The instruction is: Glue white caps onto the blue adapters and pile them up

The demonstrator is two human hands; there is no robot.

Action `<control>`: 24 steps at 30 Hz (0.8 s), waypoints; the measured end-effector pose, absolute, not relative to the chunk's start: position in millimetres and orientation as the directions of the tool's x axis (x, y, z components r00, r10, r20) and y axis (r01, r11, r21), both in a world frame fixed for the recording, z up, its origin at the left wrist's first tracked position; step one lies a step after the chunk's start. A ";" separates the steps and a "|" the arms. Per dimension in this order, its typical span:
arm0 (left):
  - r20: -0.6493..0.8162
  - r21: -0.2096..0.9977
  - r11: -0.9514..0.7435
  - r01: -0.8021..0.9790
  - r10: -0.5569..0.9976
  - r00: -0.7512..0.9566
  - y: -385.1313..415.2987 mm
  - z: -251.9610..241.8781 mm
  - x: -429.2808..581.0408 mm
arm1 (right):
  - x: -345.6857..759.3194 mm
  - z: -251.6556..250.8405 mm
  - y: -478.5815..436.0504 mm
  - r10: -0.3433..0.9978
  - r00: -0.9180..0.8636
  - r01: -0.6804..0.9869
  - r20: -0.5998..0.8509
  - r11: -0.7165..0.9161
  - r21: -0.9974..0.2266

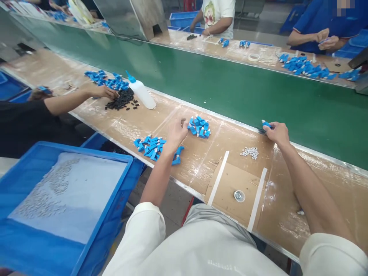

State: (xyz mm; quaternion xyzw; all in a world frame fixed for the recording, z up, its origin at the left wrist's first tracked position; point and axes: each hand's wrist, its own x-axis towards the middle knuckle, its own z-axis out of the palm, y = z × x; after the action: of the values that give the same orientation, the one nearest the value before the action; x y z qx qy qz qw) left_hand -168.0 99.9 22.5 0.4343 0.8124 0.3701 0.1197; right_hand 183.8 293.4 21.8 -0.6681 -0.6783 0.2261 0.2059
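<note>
- Right hand (pixel 278 133): fingers closed on blue piece (pixel 267 124), one o'clock of white bits (pixel 250 153); apparently setting-down step.
- Left hand (pixel 176 132): curled, nine o'clock of blue pile (pixel 199 127); grip unclear.
- Next: probably release onto green belt (pixel 230 92).

A line of small, faint capitals (pixel 222 266) runs across the front of the wearer's pale shirt (pixel 195 245); its last word seems to read "CONNECTED", and the letters ahead of it are too blurred to make out. No other lettering can be read.
</note>
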 end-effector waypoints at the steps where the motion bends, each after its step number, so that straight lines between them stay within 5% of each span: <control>1: 0.137 0.773 0.279 0.569 0.803 -0.580 93.0 24.1 -159.0 | 185.1 24.1 286.9 0.999 -0.025 0.725 -0.046 -0.014 -0.689; 4: 0.162 0.900 0.036 0.434 0.898 -0.410 68.0 28.1 -114.6 | 192.7 35.3 245.7 0.966 -0.180 0.240 -0.186 -0.140 -0.961; 7: 0.203 0.914 -0.114 0.389 0.959 -0.197 47.9 30.8 -72.2 | 199.8 53.2 181.2 0.855 -0.455 -0.042 -0.247 -0.298 -0.954; 10: 0.284 0.810 -0.145 0.569 0.945 -0.163 52.8 26.7 -61.6 | 203.1 73.2 120.2 0.786 -0.551 -0.086 -0.282 -0.389 -0.917; 12: 0.275 0.681 -0.018 0.732 0.933 -0.232 69.2 17.5 -70.8 | 207.9 83.8 91.0 0.777 -0.555 -0.053 -0.298 -0.390 -0.919; 15: 0.069 0.506 0.323 0.800 0.909 -0.411 92.2 -0.7 -92.0 | 222.1 90.6 67.3 0.792 -0.532 0.043 -0.300 -0.329 -0.943; 17: -0.011 0.451 0.409 0.793 0.891 -0.454 99.4 -10.3 -101.6 | 232.5 89.5 61.7 0.815 -0.505 0.068 -0.282 -0.288 -0.955; 20: 0.006 0.496 0.391 0.775 0.891 -0.453 102.1 -15.8 -107.0 | 243.8 86.6 57.8 0.851 -0.460 0.048 -0.253 -0.260 -0.964; 24: 0.094 0.702 0.386 0.598 0.783 -0.615 112.1 -13.4 -121.8 | 249.1 87.9 50.4 0.869 -0.414 0.031 -0.271 -0.284 -0.958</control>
State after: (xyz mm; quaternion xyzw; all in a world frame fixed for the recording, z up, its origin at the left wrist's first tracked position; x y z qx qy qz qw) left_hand -121.8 112.1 -13.4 0.4196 0.8227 0.3617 0.1276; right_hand 249.1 50.4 87.9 -0.4415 -0.5096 0.6688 0.3134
